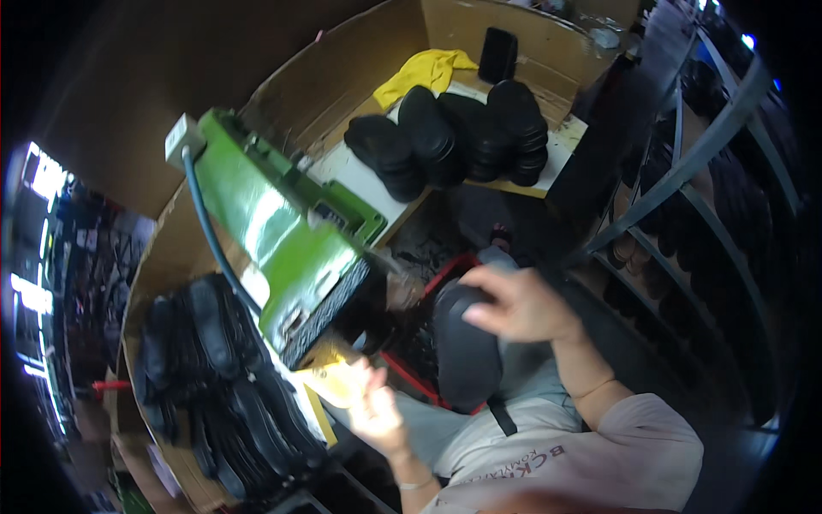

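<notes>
My right hand (522, 304) grips the upper end of a black shoe sole (467, 351), holding it upright in front of my chest beside a green machine (282, 231). My left hand (372, 403) is lower and to the left, blurred, near a yellow piece (338, 377) at the machine's base. I cannot tell whether it holds anything. A grey wheel or brush (402, 287) sticks out of the machine just left of the sole's top.
Stacks of black soles (462, 133) lie on a white bench at the back, with a yellow cloth (428, 68) behind them. More black soles (214, 377) are piled at the left. A red crate (428, 385) sits below the sole. Metal racking (711, 171) stands at the right.
</notes>
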`<control>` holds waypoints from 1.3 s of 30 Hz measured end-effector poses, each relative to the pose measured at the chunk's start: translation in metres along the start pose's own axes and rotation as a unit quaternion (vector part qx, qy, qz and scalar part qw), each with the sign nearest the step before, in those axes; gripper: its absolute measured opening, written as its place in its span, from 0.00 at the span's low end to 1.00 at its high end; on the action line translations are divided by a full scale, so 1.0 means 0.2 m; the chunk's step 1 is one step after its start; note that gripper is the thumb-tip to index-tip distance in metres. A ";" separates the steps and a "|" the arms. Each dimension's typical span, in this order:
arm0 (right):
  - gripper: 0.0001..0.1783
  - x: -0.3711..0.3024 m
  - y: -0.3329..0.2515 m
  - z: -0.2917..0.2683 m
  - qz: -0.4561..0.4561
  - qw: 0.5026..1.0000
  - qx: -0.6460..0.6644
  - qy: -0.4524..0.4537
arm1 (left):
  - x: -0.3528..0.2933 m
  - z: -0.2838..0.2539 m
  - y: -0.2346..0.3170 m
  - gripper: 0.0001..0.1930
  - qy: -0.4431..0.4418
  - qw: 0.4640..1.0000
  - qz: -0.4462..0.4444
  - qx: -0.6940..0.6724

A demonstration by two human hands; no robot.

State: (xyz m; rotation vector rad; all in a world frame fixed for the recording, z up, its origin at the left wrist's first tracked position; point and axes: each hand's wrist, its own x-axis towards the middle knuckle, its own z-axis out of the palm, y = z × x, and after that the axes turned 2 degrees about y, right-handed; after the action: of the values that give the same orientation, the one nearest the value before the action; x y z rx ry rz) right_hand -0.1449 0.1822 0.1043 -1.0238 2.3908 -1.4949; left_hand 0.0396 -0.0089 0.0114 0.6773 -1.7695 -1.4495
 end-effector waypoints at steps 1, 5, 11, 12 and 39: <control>0.14 0.00 0.00 -0.09 0.102 0.979 0.149 0.096 | 0.06 -0.15 -0.02 0.13 0.072 0.990 0.046 0.112; 0.27 0.15 0.06 -0.28 -0.003 0.885 0.266 0.382 | 0.22 -0.73 -0.11 0.26 0.229 0.683 0.052 0.692; 0.33 0.75 0.29 -0.05 -0.004 0.865 0.312 0.393 | 0.20 -0.94 -0.17 0.28 0.229 0.678 -0.094 0.692; 0.32 0.78 0.32 -0.02 -0.034 0.843 0.360 0.398 | 0.19 -0.94 -0.14 0.29 0.238 0.666 -0.144 0.692; 0.25 0.25 0.60 -0.37 -0.073 0.698 0.406 0.585 | 0.12 -0.70 0.07 0.41 0.107 0.980 -0.001 -0.165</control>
State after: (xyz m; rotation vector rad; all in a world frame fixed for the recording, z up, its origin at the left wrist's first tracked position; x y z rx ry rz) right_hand -0.2724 0.2398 0.0517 0.0946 1.4721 -3.4804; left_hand 0.1382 -0.1060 0.0434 0.6317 -1.3251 -1.5602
